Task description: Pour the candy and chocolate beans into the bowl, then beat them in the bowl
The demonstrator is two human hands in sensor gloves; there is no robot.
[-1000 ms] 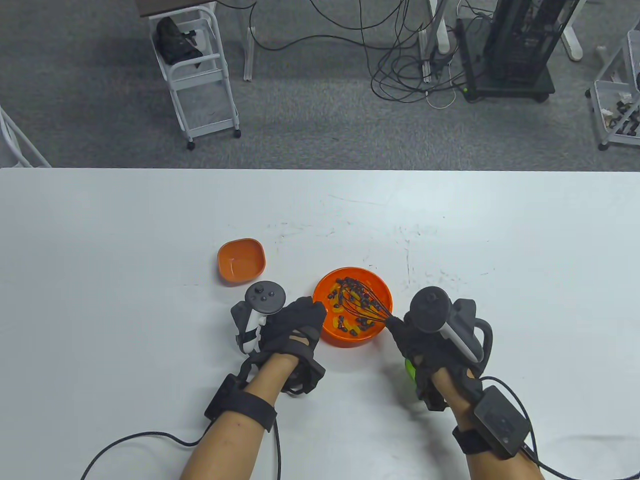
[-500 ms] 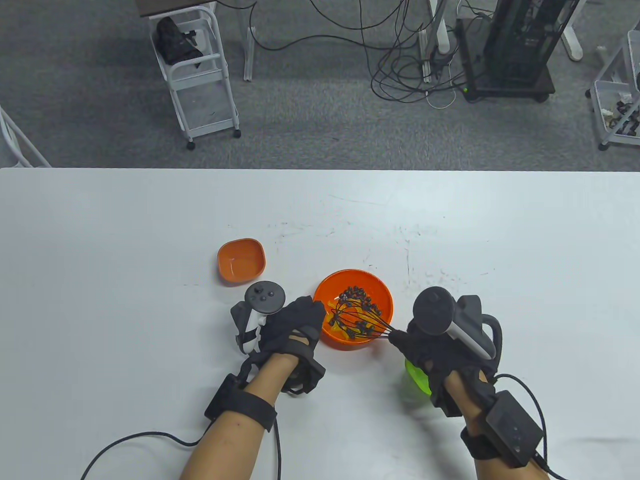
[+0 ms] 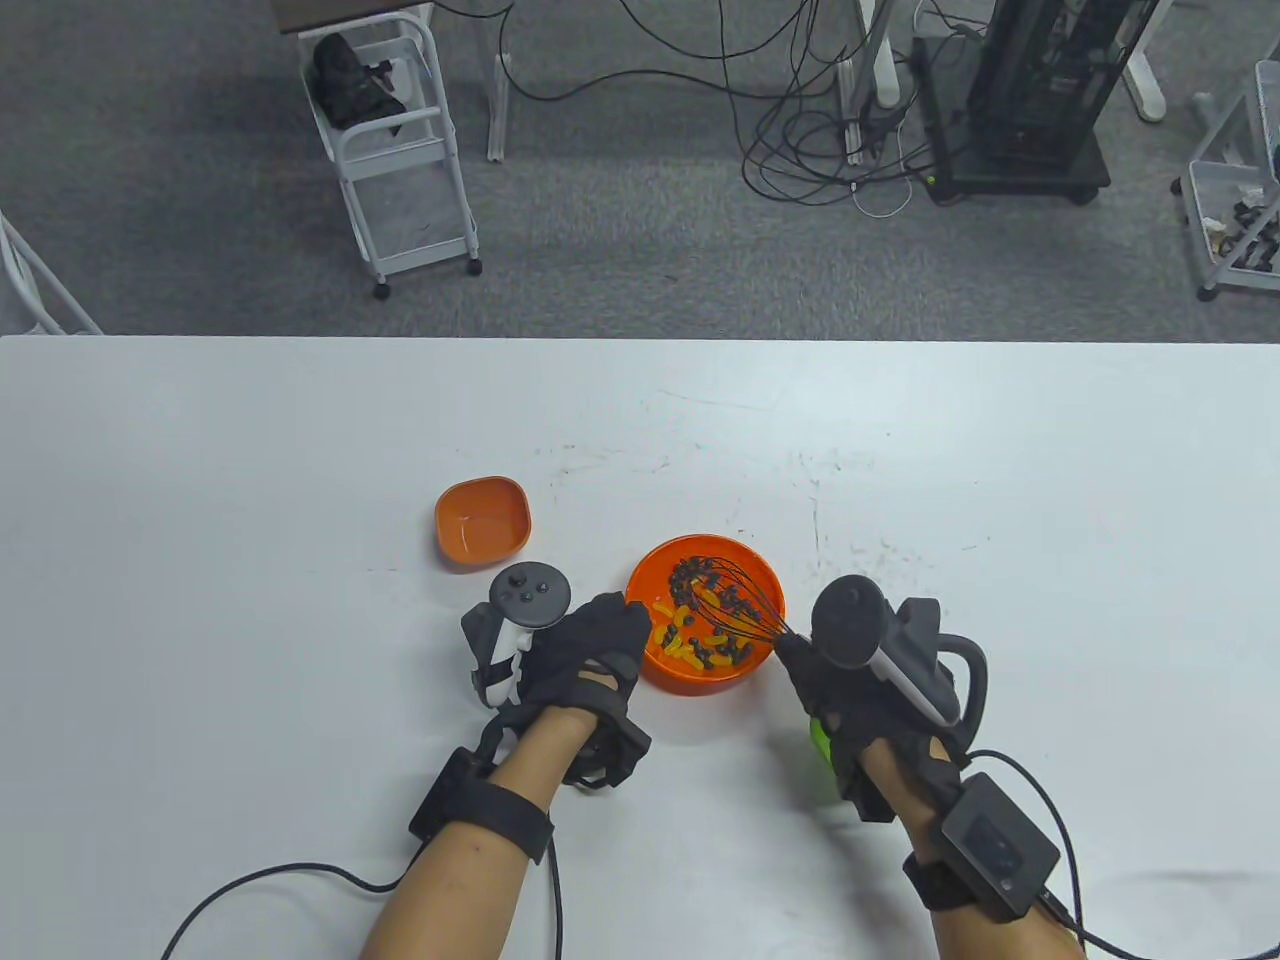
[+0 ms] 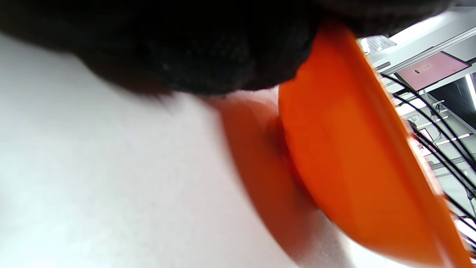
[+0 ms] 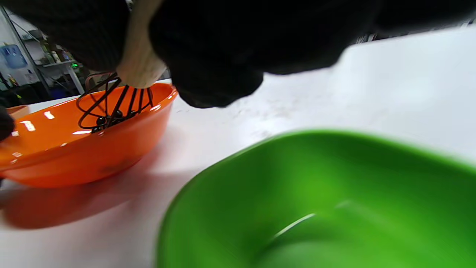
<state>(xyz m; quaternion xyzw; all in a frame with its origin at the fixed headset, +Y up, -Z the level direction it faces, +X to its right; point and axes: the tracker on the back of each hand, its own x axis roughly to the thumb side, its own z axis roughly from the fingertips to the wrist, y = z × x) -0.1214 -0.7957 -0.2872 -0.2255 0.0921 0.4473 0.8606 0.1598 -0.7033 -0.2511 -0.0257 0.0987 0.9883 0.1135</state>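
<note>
Nowhere on the bowls, the whisk or the gloves can any brand, label or lettering be read; the pinkish screen far behind in the left wrist view is too small to make out.

On the white table (image 3: 300, 600), whose matte top carries faint scuffs, sits the round orange bowl (image 3: 700, 675), smooth glossy plastic with a sloping wall. Inside it lie yellow-orange candy pieces (image 3: 683, 648), short and oblong, mixed with small dark chocolate beans (image 3: 684, 578). The whisk (image 3: 735, 605), a balloon of thin black wires with a pale handle end visible in the right wrist view, dips into the bowl's right half, among the sweets.

The right hand (image 3: 860, 700), in a black knit glove, has its fingers curled round the whisk handle just off the bowl's near-right rim. The left hand (image 3: 580, 655), gloved the same way, touches the bowl's left side with its fingertips at the rim; whether they grip it or merely press cannot be told.

Beneath the right hand rests a green bowl (image 5: 316, 201), shiny plastic, mostly hidden from above. A small orange dish (image 3: 482, 520), square with rounded corners, stands apart to the upper left.
</note>
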